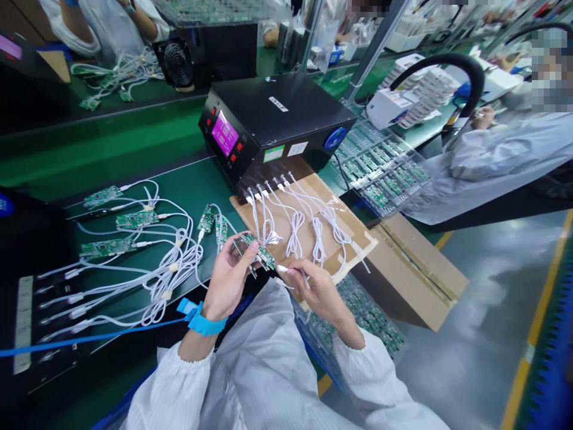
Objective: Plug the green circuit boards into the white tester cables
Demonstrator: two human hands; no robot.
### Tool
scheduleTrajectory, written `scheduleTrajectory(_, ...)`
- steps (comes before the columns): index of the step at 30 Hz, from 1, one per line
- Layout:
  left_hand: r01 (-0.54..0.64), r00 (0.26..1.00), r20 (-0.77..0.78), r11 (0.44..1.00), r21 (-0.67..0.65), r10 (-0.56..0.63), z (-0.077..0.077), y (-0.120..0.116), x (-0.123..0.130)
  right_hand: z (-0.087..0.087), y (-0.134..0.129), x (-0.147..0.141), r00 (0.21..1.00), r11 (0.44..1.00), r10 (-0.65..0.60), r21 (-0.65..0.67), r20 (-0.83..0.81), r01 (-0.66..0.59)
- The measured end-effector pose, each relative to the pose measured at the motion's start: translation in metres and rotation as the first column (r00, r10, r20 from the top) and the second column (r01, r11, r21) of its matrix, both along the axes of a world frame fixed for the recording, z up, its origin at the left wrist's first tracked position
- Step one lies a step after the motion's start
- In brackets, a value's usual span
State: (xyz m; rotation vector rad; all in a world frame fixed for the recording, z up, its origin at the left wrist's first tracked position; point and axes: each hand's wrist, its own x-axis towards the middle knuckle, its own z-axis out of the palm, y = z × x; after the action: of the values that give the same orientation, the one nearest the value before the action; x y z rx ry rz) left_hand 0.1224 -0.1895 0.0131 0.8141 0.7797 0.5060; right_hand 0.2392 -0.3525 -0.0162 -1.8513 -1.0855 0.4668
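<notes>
My left hand, with a blue wrist strap on its wrist, is closed on green circuit boards; how many it holds I cannot tell. Close to the boards' right end, my right hand pinches the white plug of a cable. Whether the plug touches the board's edge is too small to make out. Behind both hands, white coiled cables run over a cardboard sheet from the front of a black test box with a lit purple screen.
On the left, several boards lie joined to bundled white cables near another black box. Trays of boards stand behind and below right. A cardboard box juts out at right. Other people sit nearby.
</notes>
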Motion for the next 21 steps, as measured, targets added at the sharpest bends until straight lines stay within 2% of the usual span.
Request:
scheduleTrajectory(8, -0.045, 0.998, -0.039, 0.963, 0.267, 0.057, -0.010, -0.006, -0.002, -0.004, 0.000, -0.004, 0.996, 0.998, -0.069, -0.002, 0.047, 0.069)
scheduleTrajectory(15, -0.016, 1.000, -0.009, 0.954, 0.298, 0.019, -0.010, -0.011, 0.000, -0.008, -0.001, -0.008, 0.997, 0.996, -0.076, -0.041, 0.022, 0.077)
scheduleTrajectory(21, -0.037, 0.998, 0.057, 0.961, 0.274, 0.022, -0.018, -0.009, 0.004, -0.013, 0.001, -0.004, 0.989, 0.988, -0.150, -0.030, 0.015, 0.150)
